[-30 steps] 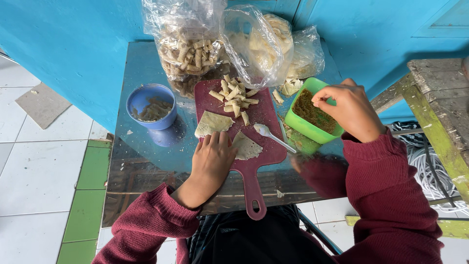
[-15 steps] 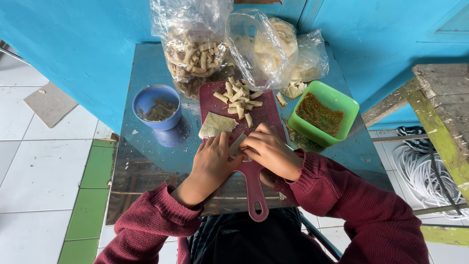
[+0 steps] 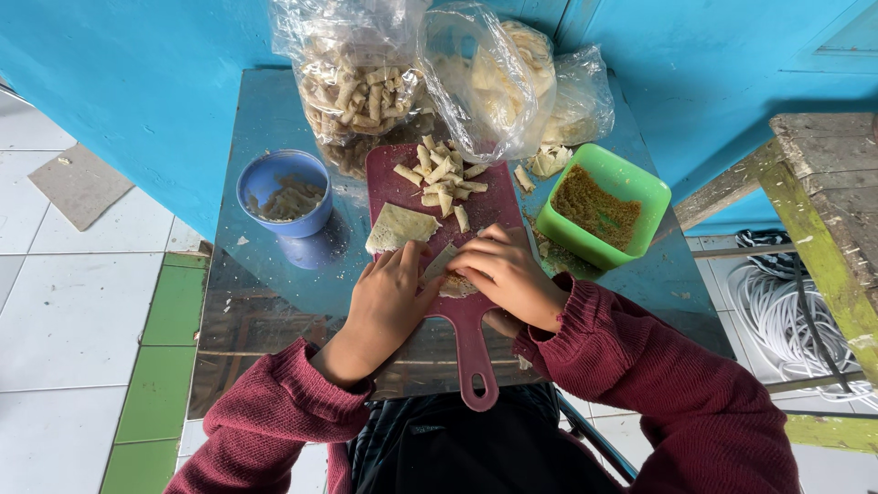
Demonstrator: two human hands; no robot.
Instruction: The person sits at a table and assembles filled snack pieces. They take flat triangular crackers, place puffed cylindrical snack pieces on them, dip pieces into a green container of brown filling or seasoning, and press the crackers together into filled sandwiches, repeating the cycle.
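Left hand (image 3: 389, 297) and right hand (image 3: 503, 274) meet at mid cutting board (image 3: 476, 366), dark red plastic. Fingers of both pinched together on a thin pale wrapper (image 3: 445, 267), partly folded. Second flat wrapper (image 3: 398, 227) just beyond. Small rolled pieces (image 3: 444, 174) piled at far end. Green square tub (image 3: 602, 203) of brown crumbly filling at right.

Home food-prep corner, cutting board (image 3: 476, 302), snack bags (image 3: 366, 82)

We press our left hand (image 3: 389, 297) and right hand (image 3: 503, 270) together on a wrapper (image 3: 448, 274) on the red board (image 3: 471, 357). A flat wrapper (image 3: 398, 227) and small rolls (image 3: 444, 178) lie further up, between the blue bowl (image 3: 283, 194) and green tub (image 3: 604, 206).
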